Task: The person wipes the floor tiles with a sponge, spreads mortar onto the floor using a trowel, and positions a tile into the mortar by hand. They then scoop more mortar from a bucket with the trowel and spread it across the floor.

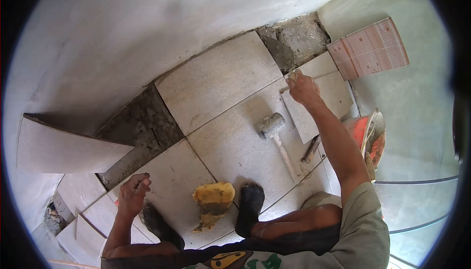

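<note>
Right arm (338, 139) stretched forward, right fingers (295, 81) closed, left fingers (137, 178) loosely curled

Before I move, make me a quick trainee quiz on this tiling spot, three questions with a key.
1. Which hand holds the trowel?
2. True or false: the mallet lies on the floor tiles.
3. What lies between the feet? a) bucket b) yellow spongy piece c) trowel

Key: 1. the right hand; 2. true; 3. b
</note>
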Demonstrator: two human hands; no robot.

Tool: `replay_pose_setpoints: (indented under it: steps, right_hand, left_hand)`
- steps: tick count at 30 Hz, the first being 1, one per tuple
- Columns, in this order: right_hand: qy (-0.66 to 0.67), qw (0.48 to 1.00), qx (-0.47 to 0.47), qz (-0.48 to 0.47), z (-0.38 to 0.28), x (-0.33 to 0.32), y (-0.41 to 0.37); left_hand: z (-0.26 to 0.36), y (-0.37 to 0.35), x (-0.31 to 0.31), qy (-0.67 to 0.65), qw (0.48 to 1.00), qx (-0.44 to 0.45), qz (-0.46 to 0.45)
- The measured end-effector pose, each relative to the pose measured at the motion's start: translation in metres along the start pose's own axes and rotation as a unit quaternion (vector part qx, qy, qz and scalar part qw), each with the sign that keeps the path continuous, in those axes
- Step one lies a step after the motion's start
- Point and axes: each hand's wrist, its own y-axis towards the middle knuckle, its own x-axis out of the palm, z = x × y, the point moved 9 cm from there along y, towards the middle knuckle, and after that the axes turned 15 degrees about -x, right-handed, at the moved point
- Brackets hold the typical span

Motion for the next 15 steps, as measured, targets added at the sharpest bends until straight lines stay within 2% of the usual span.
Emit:
replay_pose_setpoints:
  steps: [7, 9, 12, 15]
  right_hand:
    - [-0.035, 0.999, 0.003, -0.02, 0.0, 0.005, 0.011]
    - [-0.044, 0.998, 0.047, 0.018, 0.018, -0.001, 0.017]
    - [-0.046, 0.998, 0.027, 0.034, 0.024, -0.02, 0.016]
    - [-0.034, 0.999, 0.03, 0.017, 0.013, -0.01, 0.015]
  left_hand:
    - [-0.004, 0.005, 0.003, 0.015, 1.0, -0.013, -0.002]
    - [0.0, 0.004, 0.004, 0.011, 1.0, -0.003, -0.002]
    - [0.004, 0.001, 0.003, -0.007, 1.0, 0.017, 0.01]
    - [-0.007, 0.007, -0.001, -0.013, 1.0, -0.001, 0.014]
